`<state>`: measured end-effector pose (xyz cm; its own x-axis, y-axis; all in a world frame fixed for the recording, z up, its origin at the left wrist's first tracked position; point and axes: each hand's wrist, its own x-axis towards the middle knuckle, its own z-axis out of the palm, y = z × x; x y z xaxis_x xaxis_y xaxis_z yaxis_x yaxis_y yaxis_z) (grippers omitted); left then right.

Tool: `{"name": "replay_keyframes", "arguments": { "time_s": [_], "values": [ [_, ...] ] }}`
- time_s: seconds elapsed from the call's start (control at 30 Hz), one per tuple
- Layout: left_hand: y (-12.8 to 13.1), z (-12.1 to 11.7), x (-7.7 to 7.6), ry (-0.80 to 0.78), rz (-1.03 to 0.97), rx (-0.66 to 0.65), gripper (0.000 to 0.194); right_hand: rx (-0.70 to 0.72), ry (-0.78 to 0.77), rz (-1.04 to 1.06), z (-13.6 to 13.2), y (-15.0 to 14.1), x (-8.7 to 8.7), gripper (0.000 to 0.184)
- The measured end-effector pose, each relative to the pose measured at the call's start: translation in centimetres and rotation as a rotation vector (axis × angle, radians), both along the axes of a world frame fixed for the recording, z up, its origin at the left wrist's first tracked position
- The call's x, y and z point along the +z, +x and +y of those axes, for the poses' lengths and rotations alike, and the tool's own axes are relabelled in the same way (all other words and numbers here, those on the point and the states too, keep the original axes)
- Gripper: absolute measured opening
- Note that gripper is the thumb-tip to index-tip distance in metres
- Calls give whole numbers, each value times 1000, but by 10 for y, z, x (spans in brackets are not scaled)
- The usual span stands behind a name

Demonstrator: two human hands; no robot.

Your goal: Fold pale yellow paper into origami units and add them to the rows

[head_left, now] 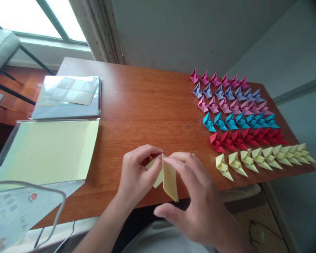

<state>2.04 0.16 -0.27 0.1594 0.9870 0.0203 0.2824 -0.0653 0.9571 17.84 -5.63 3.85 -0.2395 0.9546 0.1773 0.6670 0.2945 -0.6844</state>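
A partly folded piece of pale yellow origami paper (169, 177) stands upright near the table's front edge, with one panel facing right and another flap angled to the left. My left hand (139, 170) pinches its top edge between thumb and fingers. On the right side, my right hand (197, 189) has its fingertips against the paper's upper edge, while its thumb is spread well away below. Part of the left flap is hidden behind my left thumb and fingers.
Rows of folded paper figures stand at right: magenta (215, 80), lilac (219, 92), pink (224, 105), teal (231, 121), red (237, 140) and pale yellow (247, 160). At left lie yellow paper sheets (50, 149), a wrapped paper pack (68, 107) and a grey cable (60, 200).
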Motion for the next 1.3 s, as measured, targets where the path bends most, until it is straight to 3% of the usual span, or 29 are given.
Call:
{"name": "replay_keyframes", "arguments": {
  "time_s": [0.13, 0.27, 0.37, 0.53, 0.63, 0.73, 0.83, 0.97, 1.13, 1.3],
  "values": [
    [0, 0, -1, 33, 21, 2, 12, -29, 84, -117, -5, -10, -4, 46],
    [-1, 0, -2, 56, 59, 10, 12, -140, 123, -98, 3, 1, -5, 19],
    [-1, 1, -2, 56, 100, -13, 13, -181, 88, -50, 9, 10, -4, 12],
    [-6, 5, -2, 140, 233, -50, 14, -287, -229, 135, 21, 21, -19, 10],
    [-13, 5, -2, 349, 496, 6, 16, -315, -427, 297, 30, 25, -35, 16],
    [-20, 2, 1, 614, 831, -37, 23, -335, -494, 359, 38, 26, -44, 15],
    [-24, -2, 5, 740, 1028, -230, 21, -354, -454, 295, 40, 27, -48, 14],
    [-26, -3, 3, 787, 1127, -426, 28, -348, -350, 137, 39, 28, -53, 14],
    [-29, 0, -5, 787, 1196, -506, 34, -314, -158, -73, 39, 31, -57, 11],
    [-32, 4, -6, 827, 1239, -584, 38, -260, -25, -146, 38, 34, -60, 10]
  ]
}}
